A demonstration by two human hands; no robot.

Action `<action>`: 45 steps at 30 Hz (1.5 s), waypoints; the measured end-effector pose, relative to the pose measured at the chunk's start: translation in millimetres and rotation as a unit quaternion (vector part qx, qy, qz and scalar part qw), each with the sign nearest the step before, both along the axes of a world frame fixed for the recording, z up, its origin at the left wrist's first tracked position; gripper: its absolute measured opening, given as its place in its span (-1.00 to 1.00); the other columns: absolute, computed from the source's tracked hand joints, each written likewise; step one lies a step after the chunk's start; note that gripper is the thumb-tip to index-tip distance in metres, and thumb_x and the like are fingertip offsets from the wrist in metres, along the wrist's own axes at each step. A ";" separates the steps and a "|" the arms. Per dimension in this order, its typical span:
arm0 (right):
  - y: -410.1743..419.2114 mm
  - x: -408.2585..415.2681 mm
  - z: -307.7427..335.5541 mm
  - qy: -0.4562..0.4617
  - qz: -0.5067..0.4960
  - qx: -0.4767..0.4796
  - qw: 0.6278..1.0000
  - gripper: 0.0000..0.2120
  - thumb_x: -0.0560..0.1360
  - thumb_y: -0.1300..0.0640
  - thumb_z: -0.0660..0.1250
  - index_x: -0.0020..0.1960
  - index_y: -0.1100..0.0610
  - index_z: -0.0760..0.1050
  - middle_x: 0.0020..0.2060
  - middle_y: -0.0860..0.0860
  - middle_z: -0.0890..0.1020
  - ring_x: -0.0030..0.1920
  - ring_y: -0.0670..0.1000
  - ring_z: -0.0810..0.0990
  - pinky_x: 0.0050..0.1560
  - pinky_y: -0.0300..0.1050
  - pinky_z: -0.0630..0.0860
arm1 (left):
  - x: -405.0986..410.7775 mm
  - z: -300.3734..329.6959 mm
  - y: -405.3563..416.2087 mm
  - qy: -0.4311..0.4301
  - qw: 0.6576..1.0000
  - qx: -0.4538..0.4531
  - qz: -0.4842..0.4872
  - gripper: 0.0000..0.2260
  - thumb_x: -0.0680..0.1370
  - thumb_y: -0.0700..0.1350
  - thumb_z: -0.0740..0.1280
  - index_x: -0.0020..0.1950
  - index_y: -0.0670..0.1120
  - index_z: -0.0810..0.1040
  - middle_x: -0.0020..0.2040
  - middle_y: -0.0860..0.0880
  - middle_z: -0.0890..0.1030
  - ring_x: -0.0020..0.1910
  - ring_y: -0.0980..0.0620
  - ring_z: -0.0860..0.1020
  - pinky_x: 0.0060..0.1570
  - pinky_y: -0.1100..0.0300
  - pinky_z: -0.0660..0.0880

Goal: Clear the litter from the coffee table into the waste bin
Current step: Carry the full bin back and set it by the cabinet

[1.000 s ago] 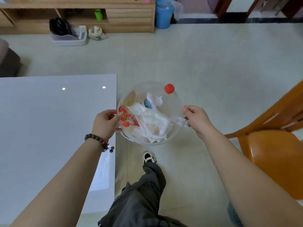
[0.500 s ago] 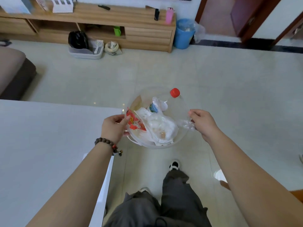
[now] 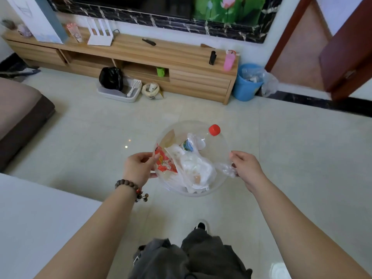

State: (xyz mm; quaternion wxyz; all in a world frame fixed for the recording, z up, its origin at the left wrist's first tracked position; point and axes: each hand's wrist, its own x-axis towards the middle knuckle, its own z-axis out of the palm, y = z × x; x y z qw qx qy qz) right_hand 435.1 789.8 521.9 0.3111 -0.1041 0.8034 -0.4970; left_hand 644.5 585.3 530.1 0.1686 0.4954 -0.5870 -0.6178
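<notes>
Brown bead bracelet [image 3: 129, 186] on left wrist; grey trousers [image 3: 193, 256]; black-white shoe [image 3: 200, 226].

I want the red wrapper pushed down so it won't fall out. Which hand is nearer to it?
Left. The left hand grips the clear bowl rim right beside the red wrapper, fingertips touching it. The right hand holds the opposite rim, across the bowl.

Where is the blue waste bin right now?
The blue waste bin stands on the floor at upper right, against the wooden TV cabinet's right end, beside the doorway.
</notes>
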 end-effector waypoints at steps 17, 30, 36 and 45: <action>-246.7 -291.8 -42.4 -0.015 0.038 0.024 0.999 -0.75 0.56 0.10 0.22 -0.21 0.09 0.59 -0.34 0.03 0.51 -0.33 0.00 0.44 -0.32 -0.18 0.43 | -263.7 -36.3 -217.4 -0.012 0.997 0.035 0.063 -0.95 0.52 -0.15 0.44 -0.05 -0.11 0.65 -0.16 -0.11 0.71 -0.23 0.01 0.70 -0.23 0.11 0.66; -482.2 -508.3 -107.8 -0.076 0.019 0.087 0.993 -0.81 0.59 0.11 0.19 -0.05 -0.04 0.58 -0.07 0.14 0.65 -0.12 0.16 0.59 -0.19 0.04 0.55 | -503.7 -113.4 -465.6 -0.104 0.986 0.123 0.033 -0.75 0.54 -0.24 0.35 0.21 -0.19 0.60 -0.08 -0.11 0.72 -0.08 -0.06 0.70 -0.14 0.09 0.66; -531.6 -579.9 -188.3 -0.104 0.010 0.142 0.984 -0.76 0.59 0.08 0.20 0.22 0.06 0.51 0.02 0.04 0.62 -0.02 0.07 0.61 -0.06 0.01 0.64 | -583.5 -187.5 -520.9 -0.139 0.973 0.176 0.053 -0.69 0.55 -0.27 0.36 0.29 -0.27 0.53 -0.01 -0.15 0.68 -0.01 -0.13 0.67 0.03 -0.04 0.63; -591.1 -656.6 -421.1 -0.134 0.011 0.196 0.971 -0.87 0.58 0.09 0.23 0.09 0.02 0.51 -0.03 0.03 0.62 -0.06 0.05 0.61 0.03 0.08 0.63 | -675.9 -416.8 -580.1 -0.184 0.941 0.273 0.079 -0.66 0.50 -0.38 0.37 0.28 -0.26 0.51 0.08 -0.29 0.66 0.07 -0.21 0.65 0.15 -0.13 0.57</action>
